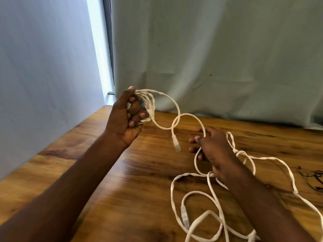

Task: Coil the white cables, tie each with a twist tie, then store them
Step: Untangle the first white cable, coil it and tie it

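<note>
My left hand point(128, 116) is raised above the wooden table point(132, 172) and grips a small bundle of coiled white cable point(148, 100). From the bundle a loop of the same cable point(176, 109) arcs right to my right hand point(215, 147), whose thumb and fingers pinch it. A clear plug end point(176, 144) dangles between the two hands. More white cable point(215, 203) lies in loose tangled loops on the table under my right forearm, with another plug point(185, 217) near the front.
Dark thin twist ties point(314, 179) lie at the table's right edge. A pale green curtain point(227, 58) hangs behind the table, and a white wall point(43, 67) runs along the left side.
</note>
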Demonstrator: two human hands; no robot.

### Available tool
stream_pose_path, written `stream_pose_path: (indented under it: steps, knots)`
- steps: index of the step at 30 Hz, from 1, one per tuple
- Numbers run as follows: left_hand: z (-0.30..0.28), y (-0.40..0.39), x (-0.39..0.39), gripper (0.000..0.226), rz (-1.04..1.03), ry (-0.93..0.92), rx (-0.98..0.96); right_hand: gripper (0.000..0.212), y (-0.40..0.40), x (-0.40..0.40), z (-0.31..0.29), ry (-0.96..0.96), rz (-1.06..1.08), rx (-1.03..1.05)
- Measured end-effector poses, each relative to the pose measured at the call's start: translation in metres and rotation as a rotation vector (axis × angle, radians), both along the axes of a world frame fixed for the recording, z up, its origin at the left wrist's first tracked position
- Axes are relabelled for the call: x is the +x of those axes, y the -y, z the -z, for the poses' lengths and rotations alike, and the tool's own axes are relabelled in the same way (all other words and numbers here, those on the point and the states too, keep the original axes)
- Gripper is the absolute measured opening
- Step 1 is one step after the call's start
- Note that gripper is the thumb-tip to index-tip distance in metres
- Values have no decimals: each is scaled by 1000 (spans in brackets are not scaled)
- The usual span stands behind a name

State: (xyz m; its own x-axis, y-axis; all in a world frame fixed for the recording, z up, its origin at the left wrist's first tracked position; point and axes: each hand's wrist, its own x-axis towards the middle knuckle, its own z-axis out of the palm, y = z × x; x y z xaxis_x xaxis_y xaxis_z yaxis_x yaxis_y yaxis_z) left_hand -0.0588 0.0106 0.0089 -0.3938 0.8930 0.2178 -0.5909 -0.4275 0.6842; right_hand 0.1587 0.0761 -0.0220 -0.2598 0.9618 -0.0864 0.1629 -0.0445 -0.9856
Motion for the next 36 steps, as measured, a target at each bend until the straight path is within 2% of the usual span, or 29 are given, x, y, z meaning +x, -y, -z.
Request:
stream_pose_path:
  steps: [3,8,11,14,16,18,21,23,24,27,28,29,32,34,36]
  knots:
    - [3,-1,3,40,24,-14,15,27,3,-4,-1,-3,3,-18]
    - [0,1,-8,42,61,134,76,36,-10,4,-2,-478,116,-340]
    - [1,1,-16,42,50,231,113,39,-15,8,0,-502,169,-332]
    - [-1,3,-19,43,65,282,119,39,-12,6,1,-424,174,-290]
    - [-3,4,-17,41,-23,129,22,34,-6,2,1,-276,173,-184]
    - [-1,3,-9,40,-123,-119,-79,36,0,-2,2,-4,156,31]
    - [4,1,10,44,-159,-412,-84,63,7,-11,9,297,57,358]
    - [6,2,20,49,-115,-489,-74,70,9,-13,13,380,35,556]
    - [6,3,23,49,-92,-508,-85,66,10,-13,14,338,49,641]
    - [9,4,29,44,-29,-527,-145,42,14,-13,9,16,44,788]
    - [10,3,29,44,-11,-514,-171,41,15,-12,7,-23,35,874]
    - [11,2,30,44,6,-492,-196,44,17,-10,5,10,23,999]
    - [10,0,29,44,74,-374,-250,52,16,-4,0,315,-108,1364]
    - [7,-2,23,44,140,-261,-276,45,12,-3,-1,445,-297,1354]
    - [3,-1,14,45,213,-161,-302,28,9,-6,5,465,-476,1268]
